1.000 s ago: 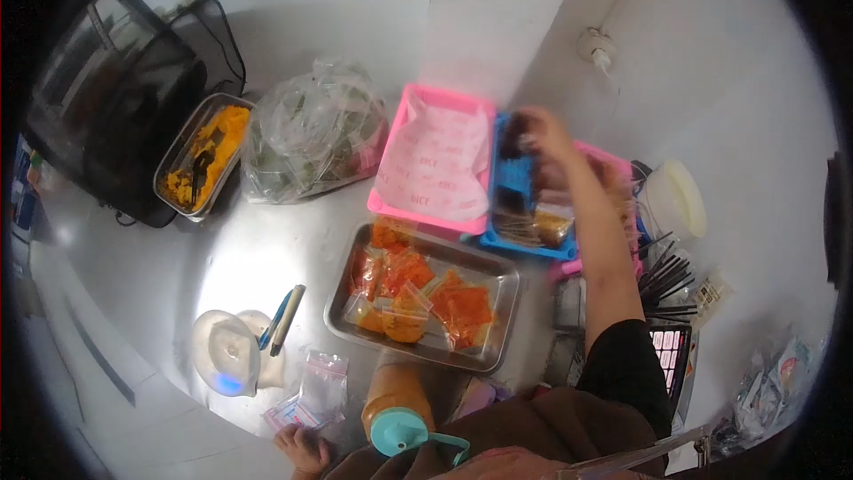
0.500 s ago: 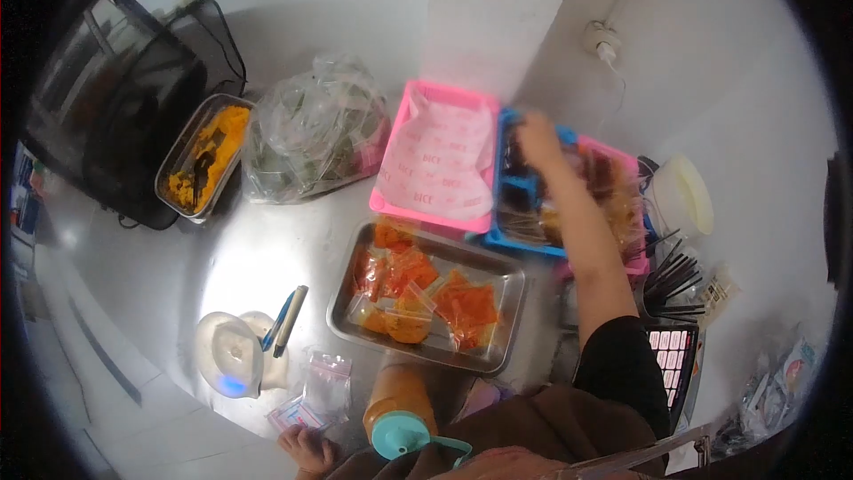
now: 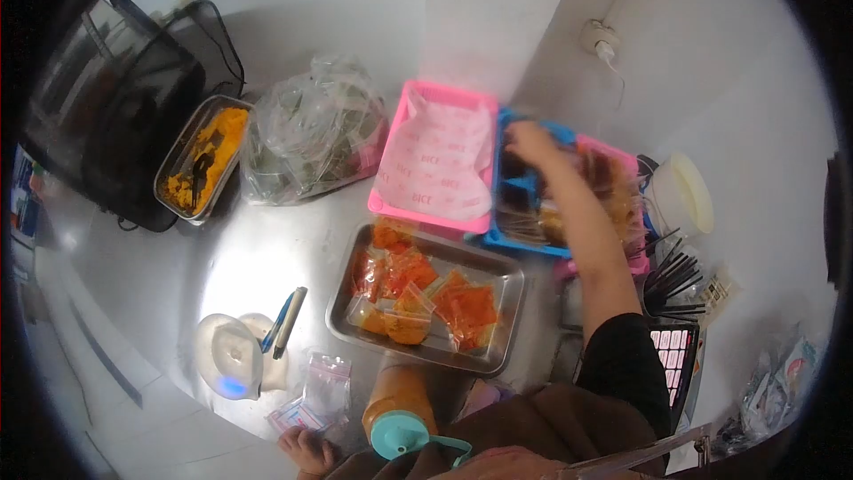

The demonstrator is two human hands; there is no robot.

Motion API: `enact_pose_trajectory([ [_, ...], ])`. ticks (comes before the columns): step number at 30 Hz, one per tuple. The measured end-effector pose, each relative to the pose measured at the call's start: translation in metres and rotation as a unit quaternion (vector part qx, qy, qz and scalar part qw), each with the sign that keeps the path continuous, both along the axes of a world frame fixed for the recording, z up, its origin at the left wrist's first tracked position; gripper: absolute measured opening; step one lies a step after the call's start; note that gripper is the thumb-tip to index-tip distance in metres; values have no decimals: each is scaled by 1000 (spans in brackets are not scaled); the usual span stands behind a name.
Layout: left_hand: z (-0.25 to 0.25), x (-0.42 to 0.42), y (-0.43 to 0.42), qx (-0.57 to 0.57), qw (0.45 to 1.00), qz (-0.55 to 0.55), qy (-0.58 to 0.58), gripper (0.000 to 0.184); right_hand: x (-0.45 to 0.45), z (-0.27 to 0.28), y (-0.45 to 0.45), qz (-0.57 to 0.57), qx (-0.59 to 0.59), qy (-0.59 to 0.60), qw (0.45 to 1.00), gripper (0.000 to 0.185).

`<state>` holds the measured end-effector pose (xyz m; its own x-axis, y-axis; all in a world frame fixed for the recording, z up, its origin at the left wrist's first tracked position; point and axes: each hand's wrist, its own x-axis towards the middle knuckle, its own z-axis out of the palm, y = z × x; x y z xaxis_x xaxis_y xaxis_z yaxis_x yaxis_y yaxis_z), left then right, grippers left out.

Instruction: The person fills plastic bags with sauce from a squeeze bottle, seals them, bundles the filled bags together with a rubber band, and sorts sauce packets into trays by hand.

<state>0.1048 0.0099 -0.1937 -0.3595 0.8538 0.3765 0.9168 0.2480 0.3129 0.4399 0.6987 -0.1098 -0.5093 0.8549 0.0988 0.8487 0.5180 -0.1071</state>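
Observation:
My right hand [image 3: 530, 144] reaches down into the blue divided basket [image 3: 570, 135], over its upper left compartment with dark packets. Blur and the hand's back hide its fingertips, so I cannot tell whether it grips anything. My left hand [image 3: 306, 450] rests at the near table edge with its fingers slightly apart and nothing visible in them. Just beyond it lie clear zip bags [image 3: 327, 388]. A squeeze bottle [image 3: 399, 434] with a teal cap and orange contents is close on its right. In the middle, a metal tray [image 3: 513, 302] holds several zip bags of orange-red sauce [image 3: 466, 307].
Left of the blue basket stands a pink basket [image 3: 433, 219] lined with printed paper. Further left are a plastic bag of greens [image 3: 315, 133] and a metal container of yellow food [image 3: 213, 156]. Pens [image 3: 286, 324] lie beside a cream-coloured device [image 3: 228, 356]. Black sticks [image 3: 673, 280] and a white tub [image 3: 682, 191] stand right.
My right hand has shifted slightly down and right within the blue basket. My left hand and the tray have stayed in place.

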Motion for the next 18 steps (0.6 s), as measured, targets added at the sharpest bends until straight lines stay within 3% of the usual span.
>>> enact_pose_trajectory([
  [3, 4, 2, 3, -4, 1000, -2, -6, 44, -6, 17, -9, -19, -99, -127, 987, 20],
  [6, 4, 0, 0, -22, 1000, -14, -10, 43, 6, 11, 8, -49, -81, -60, 994, 18],
  [9, -3, -5, -4, -12, 1000, -19, 2, 44, 17, 7, 34, -98, 65, -88, 989, 17],
  [13, 6, 0, -2, -30, 999, -9, -14, 44, 23, -2, 43, -20, 141, 92, 986, 17],
  [16, 2, -1, -3, -15, 1000, -20, -19, 43, 14, 6, 38, -69, 47, -30, 996, 13],
  [18, 4, 0, -2, -18, 999, -12, -25, 43, 17, -6, 48, -39, -11, 41, 998, 11],
])
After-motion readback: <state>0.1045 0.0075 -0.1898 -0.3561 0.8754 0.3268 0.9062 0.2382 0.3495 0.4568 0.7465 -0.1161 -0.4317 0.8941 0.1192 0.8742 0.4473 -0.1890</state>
